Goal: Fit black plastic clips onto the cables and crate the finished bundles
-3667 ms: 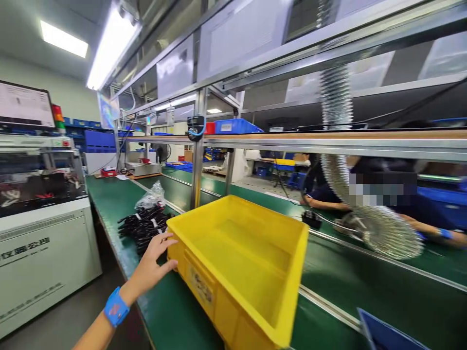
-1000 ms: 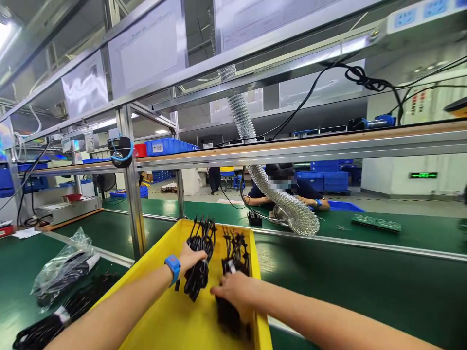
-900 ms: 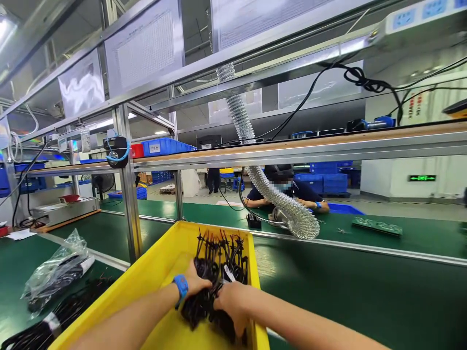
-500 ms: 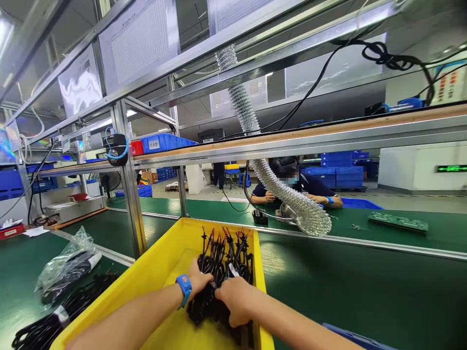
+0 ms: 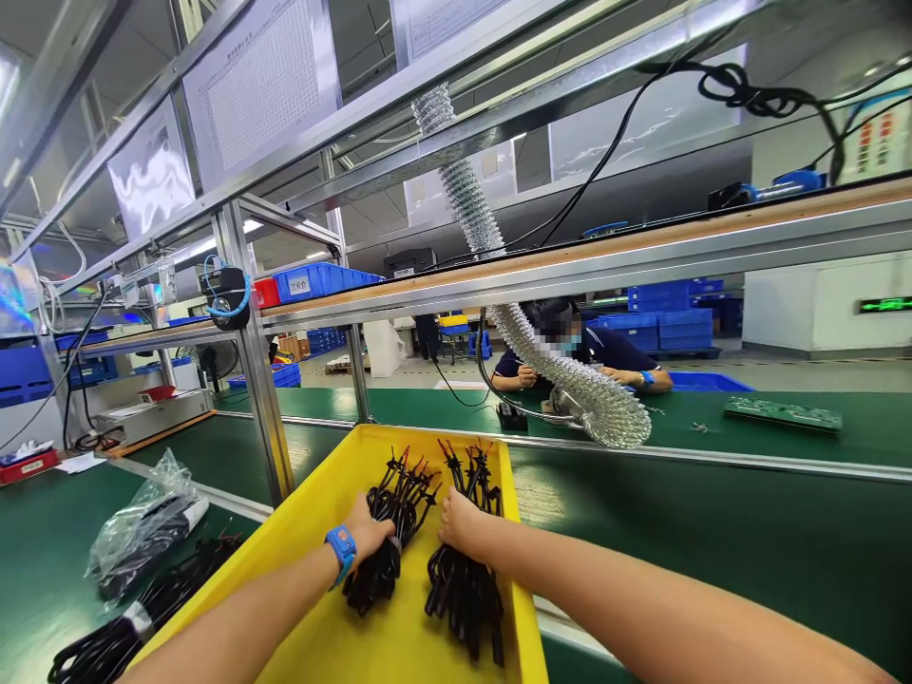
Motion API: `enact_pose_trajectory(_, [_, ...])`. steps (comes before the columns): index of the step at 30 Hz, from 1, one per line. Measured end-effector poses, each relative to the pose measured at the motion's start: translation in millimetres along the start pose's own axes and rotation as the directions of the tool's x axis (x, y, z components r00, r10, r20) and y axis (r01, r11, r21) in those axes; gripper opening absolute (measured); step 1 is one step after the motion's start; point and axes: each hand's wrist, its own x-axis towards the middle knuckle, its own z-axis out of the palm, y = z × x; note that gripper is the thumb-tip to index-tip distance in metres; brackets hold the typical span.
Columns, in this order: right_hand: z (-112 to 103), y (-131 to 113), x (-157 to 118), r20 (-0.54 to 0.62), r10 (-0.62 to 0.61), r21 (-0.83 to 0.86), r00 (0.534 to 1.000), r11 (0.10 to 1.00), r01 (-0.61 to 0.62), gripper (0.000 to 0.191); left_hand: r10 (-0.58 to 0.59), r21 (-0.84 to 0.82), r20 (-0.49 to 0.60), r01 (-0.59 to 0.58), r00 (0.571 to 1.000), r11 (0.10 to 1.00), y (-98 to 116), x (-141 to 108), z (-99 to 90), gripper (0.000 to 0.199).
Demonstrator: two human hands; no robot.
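Inside a yellow bin lie two bundles of black cables with red wire ends at the far side. My left hand, with a blue band on its wrist, is closed around the left cable bundle. On the other side, my right hand has its fingers curled in at the inner edge of the right cable bundle, which lies along the bin's right wall. A strip of bare yellow floor shows between the bundles. My right palm and forearm cover part of the right one.
Left of the bin lie more black cables and a clear plastic bag. A metal post rises behind the bin. A flexible silver duct hangs over the far bench, where a person works near a green circuit board.
The cables, close together before, are now parted into two bundles. My left hand has drawn its bundle leftward, and my right hand has shifted slightly up and away from it.
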Motion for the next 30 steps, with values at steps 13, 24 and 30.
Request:
enact_pose_trajectory(13, [-53.1, -17.0, -10.2, 0.380, -0.289, -0.264, 0.879, 0.877, 0.402, 0.039, 0.021, 0.566, -0.001, -0.017, 1.000, 0.824, -6.8, 9.3, -26.7, 0.032])
enact_pose_trajectory(24, [-7.7, -64.9, 40.0, 0.298, -0.304, -0.220, 0.905, 0.900, 0.376, 0.086, 0.230, 0.387, -0.171, -0.149, 0.958, 0.910, -14.0, 15.3, -158.3, 0.041])
enact_pose_trajectory(30, [-42.9, -60.7, 46.1, 0.130, -0.278, -0.218, 0.952, 0.928, 0.301, 0.076, -0.045, 0.348, -0.266, 0.139, 0.963, 0.927, -158.5, -56.9, -218.2, 0.069])
